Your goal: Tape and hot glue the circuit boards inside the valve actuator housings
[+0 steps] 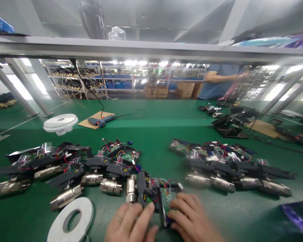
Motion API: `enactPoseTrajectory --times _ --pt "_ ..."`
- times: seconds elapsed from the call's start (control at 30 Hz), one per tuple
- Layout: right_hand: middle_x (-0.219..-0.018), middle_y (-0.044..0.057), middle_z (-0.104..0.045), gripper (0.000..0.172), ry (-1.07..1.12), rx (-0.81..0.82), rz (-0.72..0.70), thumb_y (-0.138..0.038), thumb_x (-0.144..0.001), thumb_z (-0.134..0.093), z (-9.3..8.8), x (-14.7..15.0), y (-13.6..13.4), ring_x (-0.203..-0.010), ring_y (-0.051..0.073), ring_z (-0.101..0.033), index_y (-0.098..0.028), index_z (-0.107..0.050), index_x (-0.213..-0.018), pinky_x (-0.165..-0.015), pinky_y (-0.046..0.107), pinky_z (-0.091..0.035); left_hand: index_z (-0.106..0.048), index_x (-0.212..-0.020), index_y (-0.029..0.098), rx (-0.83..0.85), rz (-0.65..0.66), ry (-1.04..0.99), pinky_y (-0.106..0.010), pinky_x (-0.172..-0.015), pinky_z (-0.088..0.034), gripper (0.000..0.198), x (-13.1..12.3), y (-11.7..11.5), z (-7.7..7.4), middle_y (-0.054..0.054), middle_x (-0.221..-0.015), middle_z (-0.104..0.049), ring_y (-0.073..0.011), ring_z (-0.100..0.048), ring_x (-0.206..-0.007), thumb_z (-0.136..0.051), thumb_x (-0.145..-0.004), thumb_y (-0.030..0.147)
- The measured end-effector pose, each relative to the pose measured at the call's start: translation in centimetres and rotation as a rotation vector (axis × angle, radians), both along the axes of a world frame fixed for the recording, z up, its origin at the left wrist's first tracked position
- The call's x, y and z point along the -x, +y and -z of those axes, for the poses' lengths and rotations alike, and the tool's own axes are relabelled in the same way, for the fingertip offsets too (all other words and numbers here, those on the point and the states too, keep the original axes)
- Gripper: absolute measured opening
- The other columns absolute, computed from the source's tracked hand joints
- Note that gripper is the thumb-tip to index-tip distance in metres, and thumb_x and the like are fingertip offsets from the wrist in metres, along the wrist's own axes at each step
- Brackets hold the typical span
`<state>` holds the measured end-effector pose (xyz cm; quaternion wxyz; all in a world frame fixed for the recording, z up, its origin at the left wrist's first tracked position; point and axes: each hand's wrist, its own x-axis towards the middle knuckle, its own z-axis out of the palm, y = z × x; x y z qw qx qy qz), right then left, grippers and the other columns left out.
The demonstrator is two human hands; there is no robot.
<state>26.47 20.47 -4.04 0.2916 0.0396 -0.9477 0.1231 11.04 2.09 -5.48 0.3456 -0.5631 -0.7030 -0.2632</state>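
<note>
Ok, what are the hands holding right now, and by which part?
One valve actuator unit, resting on the mat: left hand pinches the near end of its black housing, right hand covers the near end of its green circuit board.

head view | worn on head | faces forward-down | close over green bench (pixel 151 134)

The left hand (pixel 131 223) and right hand (pixel 192 218) ran off the bottom edge and hid the near end of the black actuator unit with green circuit board (pixel 151 193); their grip was unclear. Left of that unit, the flat white tape ring (pixel 88 208) was cropped; far right, a blurred purple object (pixel 299 215) too.
</note>
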Motion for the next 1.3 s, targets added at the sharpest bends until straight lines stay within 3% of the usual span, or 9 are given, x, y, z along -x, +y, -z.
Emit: enactPoseTrajectory --times 0.1,0.17,0.3,0.43,0.57,0.7,0.83,1.07,1.3 --pt "-0.107 0.003 -0.069 0.020 -0.051 -0.055 0.053 -0.010 -0.094 -0.051 -0.3 0.8 0.9 -0.104 0.023 -0.053 -0.023 -0.065 -0.101 -0.090 0.037 -0.037 -0.056 -0.132 0.020 0.094 -0.064 -0.011 -0.040 -0.097 -0.044 0.041 2.9 0.0 -1.6 -0.009 -0.121 -0.065 -0.0259 -0.058 -0.113 -0.050 -0.097 0.040" --pt "-0.109 0.004 -0.069 0.026 -0.024 -0.096 0.116 -0.008 -0.093 -0.048 0.3 1.6 2.0 -0.107 0.026 -0.052 -0.023 -0.067 -0.101 -0.092 0.040 -0.035 -0.058 -0.130 0.018 0.102 -0.098 -0.017 -0.040 -0.096 -0.040 0.042 3.4 1.2 -1.3 -0.006 -0.120 -0.067 -0.0261 -0.056 -0.113 -0.047 -0.099 0.044" --pt "-0.116 0.008 -0.068 0.038 0.015 -0.144 0.271 -0.001 -0.088 -0.041 2.3 3.6 4.8 -0.113 0.031 -0.050 -0.022 -0.069 -0.104 -0.091 0.045 -0.036 -0.058 -0.130 0.013 0.028 -0.200 -0.108 -0.042 -0.097 -0.037 0.037 2.1 4.2 0.7 -0.007 -0.116 -0.069 -0.0253 -0.056 -0.113 -0.045 -0.100 0.031" --pt "-0.121 0.009 -0.065 0.042 -0.019 -0.214 0.337 -0.001 -0.086 -0.044 2.2 4.7 6.3 -0.114 0.032 -0.051 -0.021 -0.066 -0.115 -0.087 0.044 -0.040 -0.053 -0.136 0.019 0.008 -0.220 -0.138 -0.042 -0.099 -0.037 0.040 2.7 4.5 -0.4 -0.005 -0.126 -0.064 -0.0256 -0.051 -0.121 -0.046 -0.099 0.032" --pt "-0.122 0.013 -0.061 0.033 0.158 -0.165 0.291 -0.014 -0.093 -0.047 0.5 5.3 4.4 -0.114 0.032 -0.051 -0.017 -0.058 -0.124 -0.093 0.047 -0.041 -0.044 -0.145 0.018 0.044 -0.544 -0.168 -0.048 -0.089 -0.046 0.062 5.9 3.1 -2.7 -0.017 -0.126 -0.054 -0.0336 -0.053 -0.112 -0.057 -0.093 0.049" --pt "-0.120 0.015 -0.058 0.032 0.169 -0.136 0.198 -0.026 -0.097 -0.054 0.3 7.0 1.7 -0.109 0.031 -0.054 -0.019 -0.058 -0.128 -0.089 0.047 -0.046 -0.042 -0.146 0.015 0.199 -0.718 -0.205 -0.051 -0.085 -0.049 0.075 7.4 3.3 -2.7 -0.021 -0.123 -0.048 -0.0371 -0.053 -0.107 -0.063 -0.086 0.056" --pt "-0.108 0.014 -0.060 0.030 0.173 -0.102 0.168 -0.013 -0.098 -0.047 1.5 8.8 1.3 -0.098 0.026 -0.059 -0.018 -0.062 -0.123 -0.082 0.040 -0.052 -0.044 -0.144 0.014 0.204 -0.710 -0.300 -0.047 -0.083 -0.052 0.066 7.4 4.2 -1.9 -0.022 -0.127 -0.040 -0.0335 -0.056 -0.103 -0.062 -0.089 0.047" --pt "-0.107 0.014 -0.060 0.031 0.209 -0.109 0.165 -0.010 -0.098 -0.048 2.1 9.1 1.5 -0.095 0.026 -0.058 -0.015 -0.061 -0.125 -0.080 0.041 -0.052 -0.044 -0.141 0.016 0.035 -0.581 -0.342 -0.046 -0.092 -0.053 0.065 8.0 3.9 -1.0 -0.017 -0.129 -0.038 -0.0318 -0.050 -0.112 -0.067 -0.085 0.039" --pt "-0.106 0.013 -0.060 0.030 0.186 -0.078 0.148 -0.009 -0.097 -0.049 1.9 9.4 1.8 -0.095 0.026 -0.055 -0.016 -0.062 -0.124 -0.080 0.043 -0.049 -0.047 -0.140 0.021 0.068 -0.571 -0.273 -0.042 -0.079 -0.055 0.063 7.1 1.1 -1.2 -0.011 -0.111 -0.045 -0.0265 -0.054 -0.094 -0.066 -0.083 0.040"
